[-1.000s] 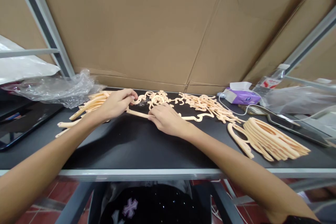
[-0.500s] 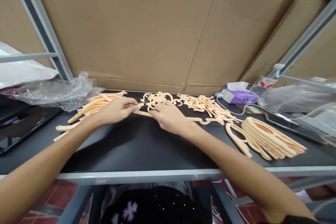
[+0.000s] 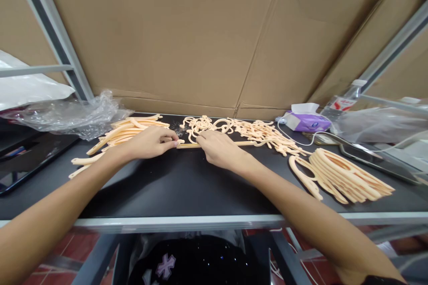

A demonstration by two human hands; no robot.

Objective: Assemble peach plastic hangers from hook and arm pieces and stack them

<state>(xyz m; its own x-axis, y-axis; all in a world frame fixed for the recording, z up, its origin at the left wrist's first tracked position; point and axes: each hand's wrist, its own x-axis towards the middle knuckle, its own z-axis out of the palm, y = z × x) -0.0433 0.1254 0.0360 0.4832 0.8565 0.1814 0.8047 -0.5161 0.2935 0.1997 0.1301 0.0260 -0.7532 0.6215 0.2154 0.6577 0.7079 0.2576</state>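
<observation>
My left hand (image 3: 154, 141) pinches the left end of a long, thin cream plastic hanger part (image 3: 245, 143), where a small rounded cream piece (image 3: 181, 141) shows at my fingertips. Closed over the same long part, my right hand (image 3: 219, 148) grips it right of the left hand, hiding its middle. A curved piece extends at its right end. Just behind my hands lies a heap of cream hanger hooks (image 3: 202, 124). Left of them is a pile of long hanger arms (image 3: 122, 134), partly behind my left forearm.
More curved cream pieces (image 3: 264, 134) spread at the back right. Stacked folded hangers (image 3: 349, 178) lie at right. A purple tissue pack (image 3: 309, 121), a white cable (image 3: 296, 142), a bottle (image 3: 344, 103) and a dark tablet-like device (image 3: 374, 162) stand beyond. Clear plastic wrap (image 3: 80, 118) sits at left.
The long hanger part now lies straighter, its right end shifted up and away from me. Both hands stay nearly in place and keep hold of it.
</observation>
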